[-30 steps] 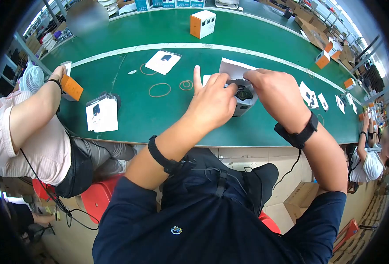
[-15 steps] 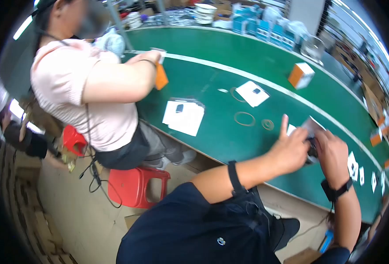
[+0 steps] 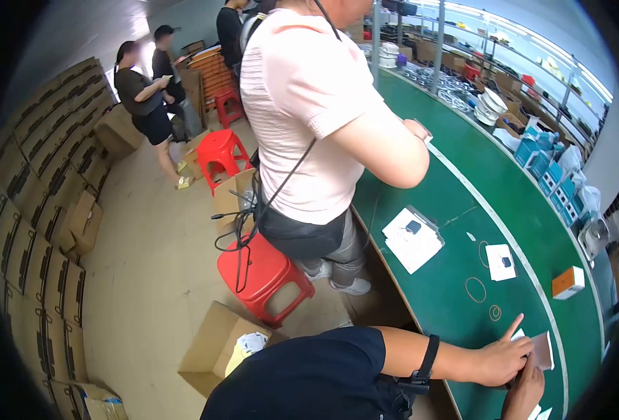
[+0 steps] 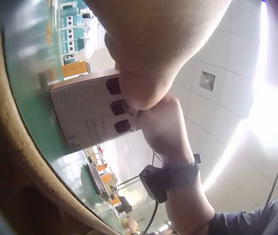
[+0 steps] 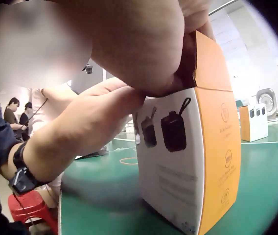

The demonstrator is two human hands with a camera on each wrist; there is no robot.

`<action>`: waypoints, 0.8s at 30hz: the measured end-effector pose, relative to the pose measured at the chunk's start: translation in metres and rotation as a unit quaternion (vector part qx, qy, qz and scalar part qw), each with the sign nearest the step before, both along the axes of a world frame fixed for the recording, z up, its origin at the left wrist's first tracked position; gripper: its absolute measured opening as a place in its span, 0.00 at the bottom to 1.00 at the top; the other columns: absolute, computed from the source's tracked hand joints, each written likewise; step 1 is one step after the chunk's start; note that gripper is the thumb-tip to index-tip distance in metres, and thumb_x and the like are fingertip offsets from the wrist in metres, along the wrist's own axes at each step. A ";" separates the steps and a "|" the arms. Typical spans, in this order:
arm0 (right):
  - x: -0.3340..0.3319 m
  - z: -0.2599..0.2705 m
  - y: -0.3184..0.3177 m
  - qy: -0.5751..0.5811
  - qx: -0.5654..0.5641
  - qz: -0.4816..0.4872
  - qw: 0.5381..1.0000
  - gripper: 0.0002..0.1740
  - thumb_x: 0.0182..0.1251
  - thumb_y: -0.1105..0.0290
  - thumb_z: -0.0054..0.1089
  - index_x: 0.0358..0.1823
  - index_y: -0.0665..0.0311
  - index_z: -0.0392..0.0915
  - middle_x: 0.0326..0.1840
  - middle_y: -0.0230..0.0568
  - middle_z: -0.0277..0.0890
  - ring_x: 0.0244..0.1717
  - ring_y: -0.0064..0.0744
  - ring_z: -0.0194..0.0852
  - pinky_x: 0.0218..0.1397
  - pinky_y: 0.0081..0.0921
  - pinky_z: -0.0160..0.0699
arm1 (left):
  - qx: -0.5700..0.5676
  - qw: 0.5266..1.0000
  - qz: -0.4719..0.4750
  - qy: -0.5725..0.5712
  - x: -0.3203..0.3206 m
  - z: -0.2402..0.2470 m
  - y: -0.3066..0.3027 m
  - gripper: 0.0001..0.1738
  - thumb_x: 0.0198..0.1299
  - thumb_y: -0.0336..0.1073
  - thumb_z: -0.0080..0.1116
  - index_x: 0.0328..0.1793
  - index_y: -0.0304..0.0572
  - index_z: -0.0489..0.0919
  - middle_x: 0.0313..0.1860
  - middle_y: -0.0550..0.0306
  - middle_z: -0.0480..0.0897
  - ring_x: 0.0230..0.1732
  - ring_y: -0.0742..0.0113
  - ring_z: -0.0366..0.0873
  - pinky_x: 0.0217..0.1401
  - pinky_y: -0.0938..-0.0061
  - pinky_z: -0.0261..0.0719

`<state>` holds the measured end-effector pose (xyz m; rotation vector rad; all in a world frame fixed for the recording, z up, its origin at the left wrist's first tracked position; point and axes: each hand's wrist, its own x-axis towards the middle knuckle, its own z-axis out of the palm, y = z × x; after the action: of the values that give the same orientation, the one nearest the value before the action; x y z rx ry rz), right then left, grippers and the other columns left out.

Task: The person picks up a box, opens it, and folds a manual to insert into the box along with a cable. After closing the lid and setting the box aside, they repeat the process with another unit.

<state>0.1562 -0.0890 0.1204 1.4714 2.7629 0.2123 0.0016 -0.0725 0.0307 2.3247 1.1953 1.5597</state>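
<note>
In the right wrist view a white and orange box [image 5: 171, 169] with pictured devices stands upright on the green table, its orange flap raised. My left hand [image 3: 503, 362] grips the box's top edge with curled fingers, one finger pointing away. Bent over the open top, my right hand [image 3: 526, 393] has its fingers at the opening; the fingertips are hidden. The left wrist view shows the box's printed side [image 4: 87, 115] below both hands. What lies inside the box cannot be seen.
White cards [image 3: 413, 241] and a single card [image 3: 500, 262] lie on the green table [image 3: 449, 287], with rubber bands [image 3: 475, 289] nearby. Another orange and white box [image 3: 568, 283] stands farther back. A person in pink [image 3: 302, 133] stands at the table beside red stools [image 3: 264, 273].
The head view has swung far to the left, so the hands and box now appear at the lower right. Both hands stay together at the box top.
</note>
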 end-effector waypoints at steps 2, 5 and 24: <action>-0.005 0.002 -0.006 0.044 0.029 0.030 0.998 0.28 0.68 0.72 0.64 0.70 0.69 0.74 0.58 0.58 0.83 0.53 0.57 0.84 0.58 0.43 0.82 | -0.011 1.000 -0.027 0.007 -0.002 0.002 -0.001 0.14 0.56 0.37 0.60 0.39 0.31 0.87 0.48 0.47 0.76 0.60 0.52 0.74 0.83 0.20 0.36; -0.006 0.006 -0.008 0.113 0.093 0.104 0.984 0.25 0.67 0.74 0.65 0.67 0.68 0.78 0.56 0.57 0.84 0.52 0.57 0.83 0.56 0.45 0.82 | 0.011 1.000 -0.009 -0.004 0.002 0.000 -0.001 0.12 0.55 0.36 0.59 0.34 0.32 0.86 0.45 0.49 0.75 0.58 0.53 0.74 0.83 0.20 0.38; 0.017 -0.010 -0.004 0.128 0.120 0.112 0.978 0.23 0.71 0.70 0.63 0.66 0.70 0.76 0.52 0.54 0.84 0.53 0.56 0.81 0.60 0.46 0.78 | 0.028 0.997 -0.056 0.046 -0.009 -0.002 0.004 0.09 0.60 0.33 0.56 0.39 0.37 0.83 0.45 0.53 0.79 0.59 0.52 0.75 0.84 0.21 0.36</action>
<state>0.1734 -0.0930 0.1099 1.3079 3.2130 0.3990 -0.0073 -0.0682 0.0289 2.4771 1.0306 1.4823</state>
